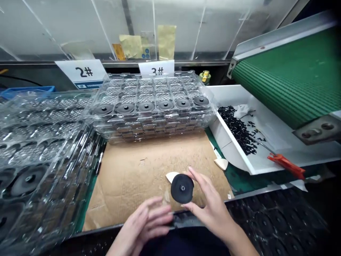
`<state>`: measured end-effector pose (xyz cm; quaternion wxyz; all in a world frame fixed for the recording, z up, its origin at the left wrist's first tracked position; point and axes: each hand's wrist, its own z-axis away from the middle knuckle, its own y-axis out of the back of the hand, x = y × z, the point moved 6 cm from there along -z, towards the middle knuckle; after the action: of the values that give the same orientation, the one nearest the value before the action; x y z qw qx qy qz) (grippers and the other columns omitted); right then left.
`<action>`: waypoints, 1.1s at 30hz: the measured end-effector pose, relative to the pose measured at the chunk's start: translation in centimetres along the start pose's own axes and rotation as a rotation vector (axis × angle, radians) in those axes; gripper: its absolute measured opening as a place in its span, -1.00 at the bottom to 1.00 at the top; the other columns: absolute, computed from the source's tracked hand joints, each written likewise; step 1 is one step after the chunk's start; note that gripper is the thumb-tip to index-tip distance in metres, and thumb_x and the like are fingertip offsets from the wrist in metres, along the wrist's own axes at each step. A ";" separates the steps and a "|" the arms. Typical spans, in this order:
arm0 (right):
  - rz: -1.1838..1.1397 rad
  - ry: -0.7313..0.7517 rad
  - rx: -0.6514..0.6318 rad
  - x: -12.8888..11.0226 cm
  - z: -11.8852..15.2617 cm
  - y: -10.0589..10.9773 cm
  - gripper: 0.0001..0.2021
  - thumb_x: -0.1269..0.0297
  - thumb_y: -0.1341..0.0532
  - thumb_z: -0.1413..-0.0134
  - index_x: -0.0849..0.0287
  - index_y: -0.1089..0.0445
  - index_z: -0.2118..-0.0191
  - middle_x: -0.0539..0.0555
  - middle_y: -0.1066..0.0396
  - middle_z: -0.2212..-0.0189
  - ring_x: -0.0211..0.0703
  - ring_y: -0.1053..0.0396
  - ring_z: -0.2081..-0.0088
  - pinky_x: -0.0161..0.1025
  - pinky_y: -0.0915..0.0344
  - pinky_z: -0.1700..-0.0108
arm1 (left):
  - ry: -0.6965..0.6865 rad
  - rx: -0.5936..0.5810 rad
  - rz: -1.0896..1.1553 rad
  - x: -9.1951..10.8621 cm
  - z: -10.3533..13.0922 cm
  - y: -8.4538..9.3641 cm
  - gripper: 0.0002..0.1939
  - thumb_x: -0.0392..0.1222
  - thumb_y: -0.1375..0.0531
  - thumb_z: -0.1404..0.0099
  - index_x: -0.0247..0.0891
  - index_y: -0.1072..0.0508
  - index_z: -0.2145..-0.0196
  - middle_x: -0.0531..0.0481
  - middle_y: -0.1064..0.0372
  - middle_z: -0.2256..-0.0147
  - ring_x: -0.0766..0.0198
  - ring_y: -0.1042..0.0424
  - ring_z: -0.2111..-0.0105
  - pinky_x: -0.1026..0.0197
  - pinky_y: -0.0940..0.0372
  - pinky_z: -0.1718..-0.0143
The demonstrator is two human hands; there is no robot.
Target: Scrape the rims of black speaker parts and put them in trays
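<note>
A round black disc with a small hub in its centre (182, 188) is held at its right edge between the thumb and fingers of my right hand (209, 202). My left hand (149, 222) is to the left of the disc, a little blurred, its fingers apart and nothing in it. Beneath both hands lies a brown cardboard sheet (133, 167). A cream-coloured pointed piece (172, 176) shows just behind the disc, and a similar piece (221, 163) lies at the cardboard's right edge.
Stacked clear trays (149, 117) with a front row of black discs stand behind the cardboard. More trays (50, 167) fill the left. At right are a white bin (237, 158) of small black parts, an orange-handled tool (286, 165) and a green conveyor (293, 74).
</note>
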<state>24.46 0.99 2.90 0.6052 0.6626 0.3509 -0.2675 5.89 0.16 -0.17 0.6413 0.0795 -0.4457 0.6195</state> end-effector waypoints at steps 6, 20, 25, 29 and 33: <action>-0.037 0.112 -0.147 -2.4 2.0 0.6 -0.26 0.39 -0.20 0.02 0.01 0.18 -0.23 0.07 -0.06 -0.10 -0.14 0.00 -0.12 -0.14 -0.06 -0.14 | 0.098 -0.396 0.289 -1.0 -3.1 -5.7 -0.55 0.01 -0.15 -0.16 -0.22 -0.32 0.02 -0.20 -0.38 0.13 0.16 -0.42 0.22 0.13 -0.32 0.23; 0.222 -0.094 0.036 4.5 -2.7 -6.0 -0.67 0.22 -0.06 -0.12 0.12 -0.30 0.00 0.23 -0.10 -0.02 0.10 -0.17 0.02 0.11 -0.19 0.04 | -0.098 -0.083 0.737 -1.8 -0.5 1.2 -0.30 -0.19 -0.11 -0.24 -0.06 0.23 -0.20 -0.25 -0.06 -0.15 -0.11 -0.04 -0.13 0.02 -0.04 -0.12; 0.160 0.009 0.039 3.7 -2.4 -8.1 -0.71 0.36 -0.01 -0.14 0.13 -0.31 0.04 0.18 -0.21 0.14 -0.06 -0.21 0.11 -0.03 -0.24 0.10 | -0.167 0.054 0.754 -0.8 -0.2 2.5 -0.25 -0.13 -0.13 -0.22 -0.06 0.26 -0.21 -0.24 -0.18 -0.08 -0.04 -0.12 -0.10 0.05 -0.06 -0.13; 0.084 0.067 -0.016 2.4 -1.1 -7.2 -0.73 0.34 -0.04 -0.15 0.10 -0.30 0.04 0.06 -0.31 0.34 -0.20 -0.28 0.27 -0.20 -0.28 0.21 | -0.193 0.075 0.716 -0.4 -0.1 2.5 -0.27 -0.15 -0.13 -0.21 -0.09 0.23 -0.20 -0.26 -0.19 -0.08 -0.02 -0.16 -0.08 0.05 -0.07 -0.12; 0.033 0.071 -0.051 1.9 1.1 -6.7 -0.71 0.38 -0.04 -0.15 0.09 -0.28 0.01 0.05 -0.37 0.30 -0.22 -0.30 0.27 -0.23 -0.29 0.23 | -0.210 0.065 0.672 -0.3 -0.5 2.1 -0.31 -0.19 -0.11 -0.23 -0.13 0.18 -0.20 -0.26 -0.15 -0.10 0.00 -0.15 -0.09 0.06 -0.08 -0.12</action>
<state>20.45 0.32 -2.82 0.6135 0.6617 0.3678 -0.2249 4.31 0.70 -1.61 0.3493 0.0121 -0.4905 0.7983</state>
